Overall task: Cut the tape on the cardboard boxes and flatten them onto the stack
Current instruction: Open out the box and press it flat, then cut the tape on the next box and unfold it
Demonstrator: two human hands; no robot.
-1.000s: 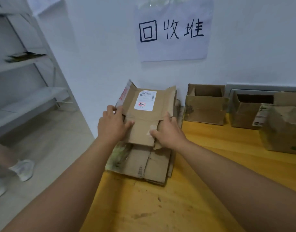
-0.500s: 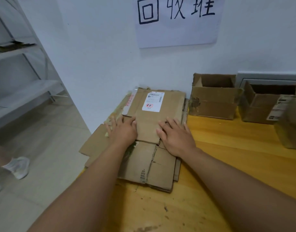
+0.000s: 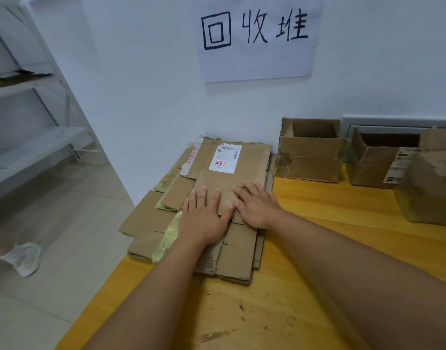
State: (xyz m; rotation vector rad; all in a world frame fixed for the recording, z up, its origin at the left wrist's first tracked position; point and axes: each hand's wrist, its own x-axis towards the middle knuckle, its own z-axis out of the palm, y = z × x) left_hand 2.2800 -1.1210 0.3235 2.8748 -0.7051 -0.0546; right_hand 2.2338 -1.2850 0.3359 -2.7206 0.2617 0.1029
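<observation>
Hands lie flat at the centre of the frame, pressing a flattened box (image 3: 232, 170) onto the stack (image 3: 224, 258). The left hand (image 3: 204, 221) has its fingers straight and slightly spread, palm down on the near left part of the flattened box, with the thumb angled toward the right hand (image 3: 257, 207). That hand lies just beside it, fingers also straight and spread, flat on the near right part of the same cardboard. Neither grip is clamped on anything: both are apart, pushing down with open palms.

The flattened box is the top sheet of the stack, with a white label (image 3: 225, 157) carrying a barcode and a red mark on its far half. A clear tape strip (image 3: 191, 157) with red print runs along its left edge. Under it the stack spreads wider, with flaps jutting out past the left edge of the tabletop (image 3: 330, 261) and yellowish tape (image 3: 166, 238) showing on a lower sheet. The stack sits at the far left corner of the yellow wooden tabletop, against the white wall.

To the right, along the wall, stands an open box (image 3: 310, 157), then a second open box (image 3: 373, 165), and at the right edge of the frame a closed box (image 3: 434, 188) with a label on its side.

On the wall at the upper centre hangs a paper sign (image 3: 257, 59) with three handwritten characters. At the upper left are grey shelves (image 3: 35, 145), and at the lower left a white shoe (image 3: 25, 258) on the tiled floor.
</observation>
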